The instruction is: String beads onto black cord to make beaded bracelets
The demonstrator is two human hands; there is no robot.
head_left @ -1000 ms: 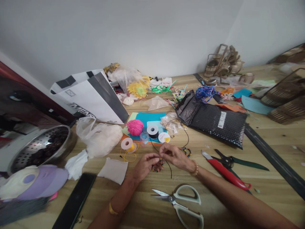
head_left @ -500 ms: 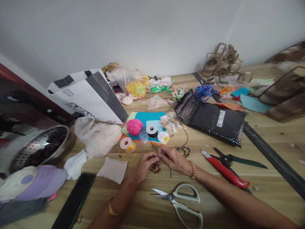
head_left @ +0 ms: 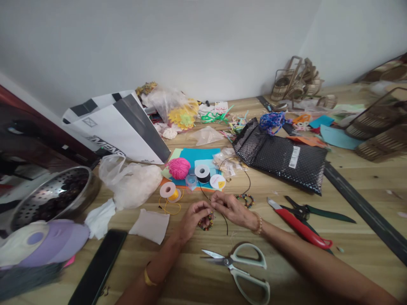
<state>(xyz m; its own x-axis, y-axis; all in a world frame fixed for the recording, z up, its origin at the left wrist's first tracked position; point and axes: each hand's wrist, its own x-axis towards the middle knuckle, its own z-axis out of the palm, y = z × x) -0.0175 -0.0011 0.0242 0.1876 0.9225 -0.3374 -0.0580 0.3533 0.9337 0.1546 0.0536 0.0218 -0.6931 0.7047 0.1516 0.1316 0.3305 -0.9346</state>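
My left hand point(head_left: 192, 219) and my right hand point(head_left: 233, 209) meet at the middle of the wooden table point(head_left: 365, 190), fingertips pinched together. Between them hangs a string of small coloured beads point(head_left: 207, 222) on a thin black cord point(head_left: 224, 220). The cord loops away behind my right hand toward a black spool point(head_left: 202, 173). A second beaded loop point(head_left: 245, 199) lies on the table just right of my right hand. White-handled scissors point(head_left: 244, 269) lie open in front of my hands.
Pink yarn point(head_left: 179, 167), thread spools point(head_left: 168, 191) and coloured sheets sit just beyond my hands. A black mesh pouch point(head_left: 280, 156) and red-handled pliers point(head_left: 300, 226) lie right. A metal colander point(head_left: 51, 197), plastic bag point(head_left: 130, 180), white napkin point(head_left: 151, 225) and dark phone point(head_left: 100, 267) lie left.
Both hands stay pinched on the beaded cord with only small finger shifts. The view has drifted slightly.
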